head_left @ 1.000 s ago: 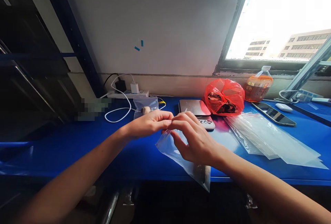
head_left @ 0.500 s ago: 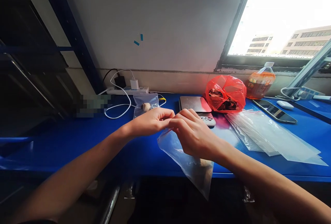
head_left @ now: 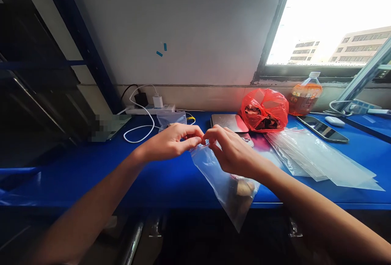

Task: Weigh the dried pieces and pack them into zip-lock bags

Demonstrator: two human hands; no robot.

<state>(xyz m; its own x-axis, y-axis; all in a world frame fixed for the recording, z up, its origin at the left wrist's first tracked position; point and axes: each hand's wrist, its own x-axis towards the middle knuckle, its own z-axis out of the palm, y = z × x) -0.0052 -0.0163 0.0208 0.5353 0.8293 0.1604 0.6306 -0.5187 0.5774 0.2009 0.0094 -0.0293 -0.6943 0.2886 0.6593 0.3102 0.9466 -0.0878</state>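
Observation:
A clear zip-lock bag (head_left: pixel 210 171) hangs tilted below my hands, its lower corner past the table's front edge. Inside it, a tan lump (head_left: pixel 244 188) and something darker rest near the bottom; I cannot tell their kind. My left hand (head_left: pixel 171 143) pinches the bag's top edge between thumb and fingers. Close beside it, my right hand (head_left: pixel 230 149) is closed on the same edge, fingertips almost touching the left ones. Behind my left hand lies another clear bag (head_left: pixel 171 117), partly covered. A flat scale (head_left: pixel 229 122) sits behind my right hand.
A red plastic bag (head_left: pixel 279 108) with dark contents stands beside the scale. Several flat clear bags (head_left: pixel 332 159) lie at the right, near a phone (head_left: pixel 324 129), a white case (head_left: pixel 334 121) and a drink bottle (head_left: pixel 305 97). A white cable (head_left: pixel 153 124) loops from a power strip (head_left: pixel 169 108).
My right hand has shifted slightly and its fingers have rearranged on the bag's top edge. The bag has swung a little, showing more of the tan lump. The view has moved slightly.

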